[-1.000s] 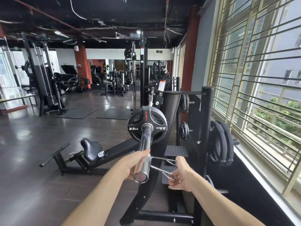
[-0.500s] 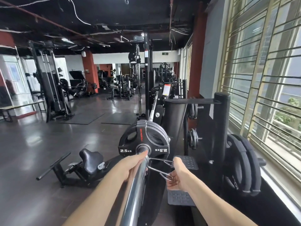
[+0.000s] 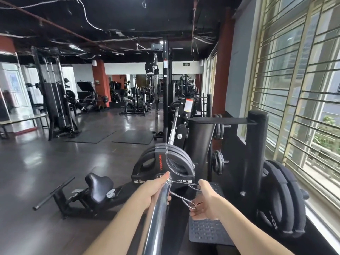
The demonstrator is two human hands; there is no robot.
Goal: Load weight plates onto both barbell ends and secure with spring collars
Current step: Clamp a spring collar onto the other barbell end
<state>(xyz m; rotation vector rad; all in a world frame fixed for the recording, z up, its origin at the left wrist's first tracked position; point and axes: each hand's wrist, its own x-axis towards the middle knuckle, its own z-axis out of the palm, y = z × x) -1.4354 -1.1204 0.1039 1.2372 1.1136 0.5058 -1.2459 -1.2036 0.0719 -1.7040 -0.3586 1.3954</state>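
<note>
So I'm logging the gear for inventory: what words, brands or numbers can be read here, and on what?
"IRONBULL": red, on the front weight plate.
"2.5": white, at that plate's lower left; again at its lower right, upside down.
Green ceiling sign: too small to read.
Red-and-white machine label: blurred.

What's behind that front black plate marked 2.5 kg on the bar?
Behind the black 2.5 kg weight plate sit more black plates, only their rims showing. Beyond them the chrome barbell runs on. Their count and markings are hidden.
</note>
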